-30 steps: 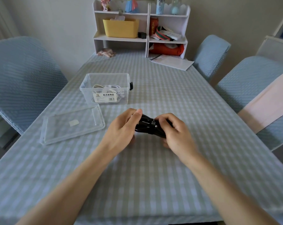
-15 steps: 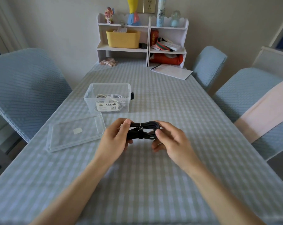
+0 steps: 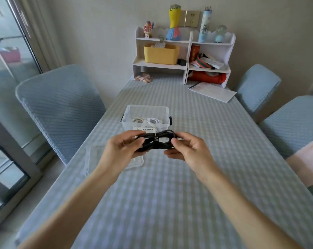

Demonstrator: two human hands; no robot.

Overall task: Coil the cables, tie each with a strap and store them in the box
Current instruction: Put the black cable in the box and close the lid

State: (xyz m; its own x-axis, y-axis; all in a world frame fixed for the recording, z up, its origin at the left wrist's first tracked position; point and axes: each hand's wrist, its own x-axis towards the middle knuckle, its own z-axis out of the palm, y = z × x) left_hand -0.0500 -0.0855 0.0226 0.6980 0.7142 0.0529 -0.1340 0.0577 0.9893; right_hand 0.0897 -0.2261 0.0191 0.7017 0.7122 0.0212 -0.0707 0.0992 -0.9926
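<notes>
The black cable (image 3: 156, 141), coiled and strapped, is pinched at its ends by the left hand (image 3: 123, 150) and right hand (image 3: 188, 150), not yet in the box (image 3: 146, 109) beside the white cable (image 3: 146, 121).

Above the checked surface (image 3: 170, 194), I hold a coiled black cable (image 3: 156, 141) with both hands: my left hand (image 3: 124, 151) grips one end, my right hand (image 3: 189, 150) pinches the other. A strap (image 3: 155, 140) binds its middle. Behind it, the clear box (image 3: 146, 117) holds white cables (image 3: 147, 121).
</notes>
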